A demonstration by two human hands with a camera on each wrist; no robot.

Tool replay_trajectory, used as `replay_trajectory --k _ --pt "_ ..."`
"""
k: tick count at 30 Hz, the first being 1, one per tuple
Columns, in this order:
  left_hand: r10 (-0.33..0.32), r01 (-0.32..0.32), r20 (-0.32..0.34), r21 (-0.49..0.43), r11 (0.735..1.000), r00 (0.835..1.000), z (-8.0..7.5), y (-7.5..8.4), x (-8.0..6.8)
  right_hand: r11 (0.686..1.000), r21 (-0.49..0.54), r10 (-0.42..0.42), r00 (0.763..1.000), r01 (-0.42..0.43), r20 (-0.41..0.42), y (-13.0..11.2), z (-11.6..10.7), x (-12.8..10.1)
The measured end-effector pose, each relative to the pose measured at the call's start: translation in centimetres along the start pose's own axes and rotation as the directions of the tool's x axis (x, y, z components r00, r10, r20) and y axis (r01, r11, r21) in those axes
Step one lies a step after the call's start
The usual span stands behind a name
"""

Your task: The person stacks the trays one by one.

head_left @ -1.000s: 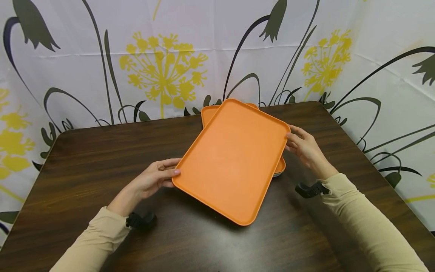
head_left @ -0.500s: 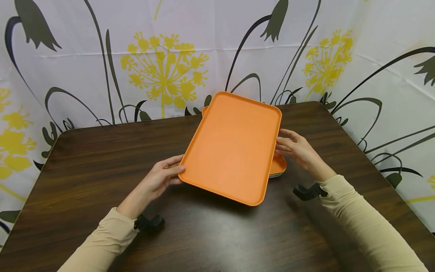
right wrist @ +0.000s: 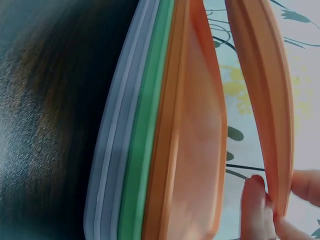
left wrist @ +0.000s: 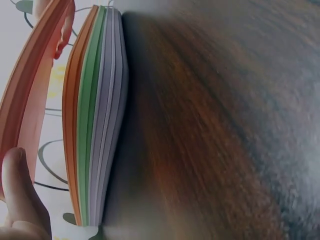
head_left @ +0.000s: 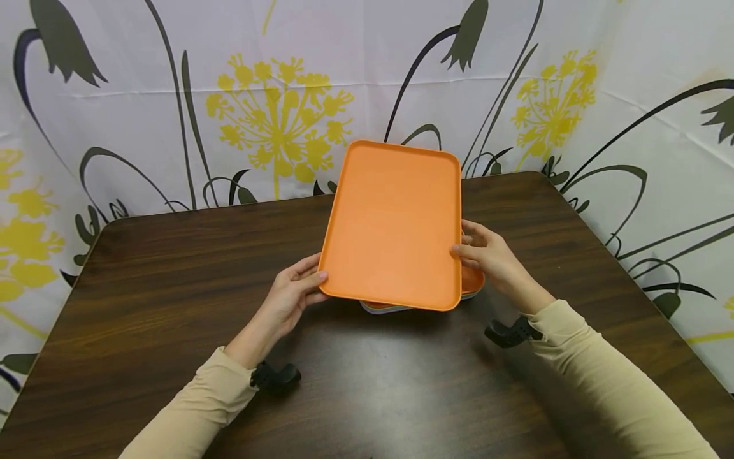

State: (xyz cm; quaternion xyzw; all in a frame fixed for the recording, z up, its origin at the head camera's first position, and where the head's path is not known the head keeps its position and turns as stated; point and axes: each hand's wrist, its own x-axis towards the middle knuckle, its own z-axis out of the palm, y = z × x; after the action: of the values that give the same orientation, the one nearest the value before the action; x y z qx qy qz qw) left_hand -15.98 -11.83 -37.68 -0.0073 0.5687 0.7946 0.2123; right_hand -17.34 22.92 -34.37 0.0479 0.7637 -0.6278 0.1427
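Observation:
Both hands hold up an orange rectangular tray [head_left: 395,223] with a low raised rim, its inside facing the head camera. The left hand [head_left: 295,290] pinches its lower left corner, thumb on the upper face. At the right edge, the right hand [head_left: 490,258] grips the rim, thumb in front and fingers behind. Below it, apart by a gap in both wrist views, lies a stack of similar trays. An orange tray [right wrist: 195,150] tops that stack, over a green layer [left wrist: 89,130] and several grey-lavender layers [left wrist: 107,120]. In the head view the held tray hides most of the stack.
A dark wood-grain table [head_left: 189,268] carries the stack near its back edge. Behind and to the right hangs a white cloth [head_left: 401,51] with yellow and grey flowers. Each wrist wears a black strap with a camera mount [head_left: 278,377].
The held orange tray has turned from slanted to nearly straight and moved back over the stack. The left hand has moved right and up, the right hand slightly left.

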Motion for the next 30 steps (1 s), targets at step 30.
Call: replay_trajectory --k 30 --pt "-0.1 0.09 0.005 0.385 0.919 0.995 1.7 0.9 2.0 1.0 0.007 0.025 1.0 -0.025 0.016 -0.7 -2.2 1.7"
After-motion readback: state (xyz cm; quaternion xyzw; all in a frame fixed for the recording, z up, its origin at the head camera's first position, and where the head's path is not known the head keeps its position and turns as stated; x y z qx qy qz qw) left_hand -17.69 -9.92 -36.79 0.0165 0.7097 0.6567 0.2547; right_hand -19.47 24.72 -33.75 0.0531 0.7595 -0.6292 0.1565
